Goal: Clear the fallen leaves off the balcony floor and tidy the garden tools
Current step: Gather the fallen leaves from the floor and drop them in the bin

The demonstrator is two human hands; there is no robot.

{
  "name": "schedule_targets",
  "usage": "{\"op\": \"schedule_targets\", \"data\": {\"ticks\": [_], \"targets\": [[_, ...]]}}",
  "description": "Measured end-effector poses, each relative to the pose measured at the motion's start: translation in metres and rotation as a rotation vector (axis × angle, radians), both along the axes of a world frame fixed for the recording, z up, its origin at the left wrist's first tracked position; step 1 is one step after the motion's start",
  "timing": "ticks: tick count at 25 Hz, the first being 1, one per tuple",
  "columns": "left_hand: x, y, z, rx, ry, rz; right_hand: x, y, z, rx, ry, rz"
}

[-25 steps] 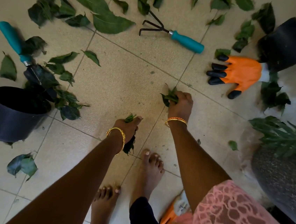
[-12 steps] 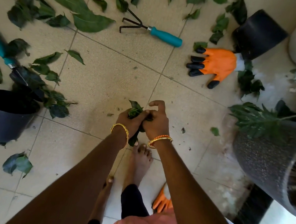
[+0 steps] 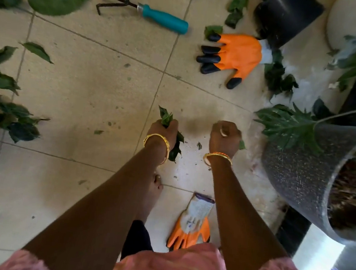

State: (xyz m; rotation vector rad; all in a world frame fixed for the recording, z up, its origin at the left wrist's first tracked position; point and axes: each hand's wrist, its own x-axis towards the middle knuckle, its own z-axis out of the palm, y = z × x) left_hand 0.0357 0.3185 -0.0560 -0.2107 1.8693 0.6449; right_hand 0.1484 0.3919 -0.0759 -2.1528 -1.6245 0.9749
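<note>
**Inspector:** Leaves (image 3: 168,131), a crumpled green bunch, sit clenched in the left hand (image 3: 162,131); tips stick out above and below the fist. The right hand (image 3: 225,137) is curled, with a scrap of green (image 3: 242,145) at its outer edge. I cannot tell whether it pinches that scrap or the scrap lies on the tile beneath.

**Assistant:** And the rest of the litter?

**Inspector:** Loose leaves (image 3: 10,115) lie along the floor's left edge, a large leaf (image 3: 52,0) towards the far left corner, and a dark clump (image 3: 277,79) beside the clawed orange glove (image 3: 233,57) on the right. Small crumbs dot the tiled floor (image 3: 89,94) between the hands.

**Assistant:** Handling?

**Inspector:** In my judgement they are light, limp and crushable. They are not fragile in any way that matters, so gather by the fistful and pinch the flat ones up by an edge. Crumbs will likely need sweeping.

**Assistant:** Tools?

**Inspector:** The hand rake (image 3: 142,10) lies untouched at the far edge; it is rigid, so take it by the teal handle, clear of the prongs. A second glove (image 3: 193,226) lies just beside the right forearm. It is soft and can be taken up anywhere.
</note>
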Motion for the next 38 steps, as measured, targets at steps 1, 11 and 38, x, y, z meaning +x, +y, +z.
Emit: {"op": "schedule_targets", "data": {"ticks": [1,11,38], "targets": [[0.001,-0.005,-0.004,-0.026,-0.014,-0.032,0.019,0.01,-0.011,-0.008,-0.152,0.011],[-0.013,-0.07,-0.008,-0.13,-0.098,-0.113,0.038,-0.034,-0.046,-0.118,-0.378,0.198],[-0.093,-0.213,0.151,-0.207,-0.293,0.585,-0.154,-0.182,0.152,-1.009,0.136,0.565]]}}
